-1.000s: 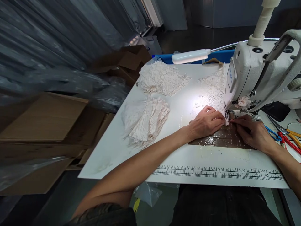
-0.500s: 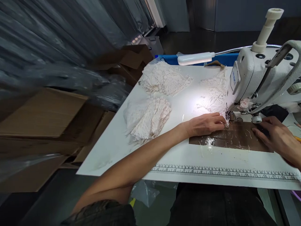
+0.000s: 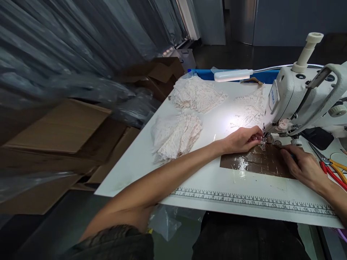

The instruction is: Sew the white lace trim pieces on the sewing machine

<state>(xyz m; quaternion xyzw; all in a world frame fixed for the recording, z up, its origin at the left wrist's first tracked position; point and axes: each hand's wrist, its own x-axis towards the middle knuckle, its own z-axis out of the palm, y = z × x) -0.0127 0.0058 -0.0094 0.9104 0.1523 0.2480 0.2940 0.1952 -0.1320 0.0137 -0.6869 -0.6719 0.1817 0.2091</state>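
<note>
My left hand [image 3: 242, 140] is closed in a pinch on the edge of a white lace piece [image 3: 251, 108] beside the needle of the white sewing machine [image 3: 287, 94]. A small tip of that lace shows just past my fingers, close to the presser foot. My right hand [image 3: 303, 164] rests over the right part of a shiny brown plate [image 3: 252, 162], fingers bent together just right of the needle. A bit of blue shows between them, but what they hold is too hidden to name.
Two heaps of lace, a far one [image 3: 199, 94] and a nearer one [image 3: 177, 135], lie left on the white table. Red-handled and yellow-handled tools [image 3: 332, 169] lie at right. A printed ruler [image 3: 244, 200] runs along the front edge. Cardboard boxes [image 3: 62, 126] stand left.
My right hand has moved left towards the needle, uncovering the tools at right. My left hand stays at the lace, its fingers more raised and pinched. The view has shifted slightly.
</note>
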